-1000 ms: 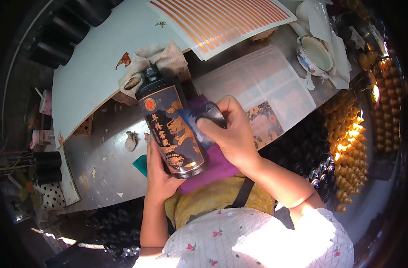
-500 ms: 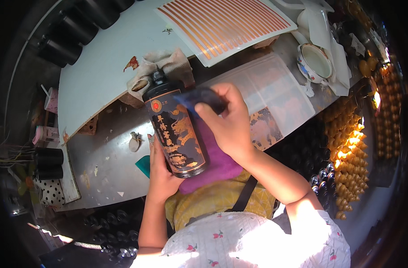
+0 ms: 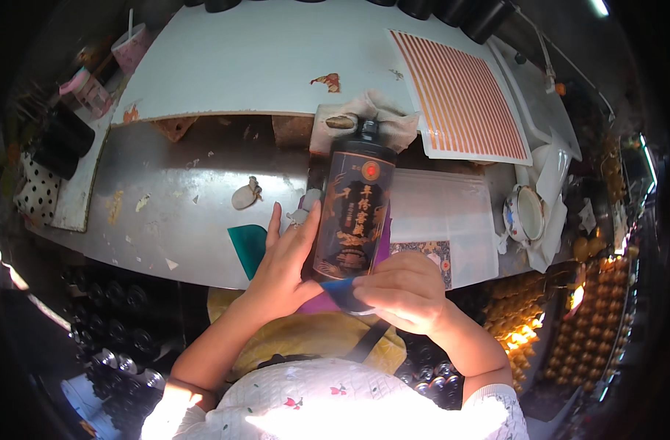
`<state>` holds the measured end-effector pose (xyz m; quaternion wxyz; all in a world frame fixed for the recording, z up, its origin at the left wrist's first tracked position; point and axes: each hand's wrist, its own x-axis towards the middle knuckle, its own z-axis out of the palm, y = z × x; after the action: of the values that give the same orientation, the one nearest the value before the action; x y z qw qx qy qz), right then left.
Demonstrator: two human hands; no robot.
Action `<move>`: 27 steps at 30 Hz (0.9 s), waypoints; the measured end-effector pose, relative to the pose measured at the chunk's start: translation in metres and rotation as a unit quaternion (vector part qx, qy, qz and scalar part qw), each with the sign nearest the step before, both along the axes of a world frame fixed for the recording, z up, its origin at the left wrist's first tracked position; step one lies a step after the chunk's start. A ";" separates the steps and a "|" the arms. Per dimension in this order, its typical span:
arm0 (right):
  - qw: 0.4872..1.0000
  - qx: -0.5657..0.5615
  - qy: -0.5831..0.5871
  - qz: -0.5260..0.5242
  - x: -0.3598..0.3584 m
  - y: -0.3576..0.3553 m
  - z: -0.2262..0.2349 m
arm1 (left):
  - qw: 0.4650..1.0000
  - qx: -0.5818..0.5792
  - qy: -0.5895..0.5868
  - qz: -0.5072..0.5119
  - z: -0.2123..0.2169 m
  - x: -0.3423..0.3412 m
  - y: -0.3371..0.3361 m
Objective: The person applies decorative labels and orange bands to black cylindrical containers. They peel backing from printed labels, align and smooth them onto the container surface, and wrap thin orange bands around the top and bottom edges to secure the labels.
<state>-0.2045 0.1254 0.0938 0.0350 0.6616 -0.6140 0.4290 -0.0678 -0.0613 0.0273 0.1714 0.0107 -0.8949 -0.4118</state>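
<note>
A black bottle (image 3: 355, 209) with copper-coloured decoration and a red emblem lies with its neck on a bunched pale cloth (image 3: 401, 133). Its base points toward me, over a purple cloth (image 3: 383, 248). My left hand (image 3: 280, 271) is open along the bottle's left side, fingers stretched and spread, the thumb near the base. Closed on a dark blue, flat scraper (image 3: 341, 295), my right hand (image 3: 404, 293) has the blade's edge at the bottle's lower end. Whether the blade presses on the surface I cannot tell.
A teal flat piece (image 3: 248, 248) and a small tied pouch (image 3: 247, 193) lie left on the metal table. On the raised white board (image 3: 276, 59) is a sheet of copper strips (image 3: 463, 95). At right stand a white bowl (image 3: 524, 213) and translucent sheets (image 3: 452, 213).
My right hand with the scraper has moved from the bottle's upper right side down to its base. The bottle has rolled, showing its lettered face. My left hand's fingers now show beside it.
</note>
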 end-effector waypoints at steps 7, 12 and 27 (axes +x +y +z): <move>0.976 -0.046 0.129 -0.171 -0.063 -0.046 0.018 | 0.993 -0.010 0.099 0.069 0.000 -0.001 0.020; 0.978 0.204 0.038 0.014 -0.013 -0.017 0.041 | 0.983 0.030 0.142 0.108 -0.008 -0.006 0.028; 0.950 0.060 0.272 -0.140 -0.078 -0.092 0.070 | 0.977 0.079 0.140 0.139 -0.015 -0.004 0.032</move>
<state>-0.2822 0.0332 0.1639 0.2209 0.6617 -0.6919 0.1861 -0.0720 -0.0289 0.0123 0.3487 0.0905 -0.8168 -0.4506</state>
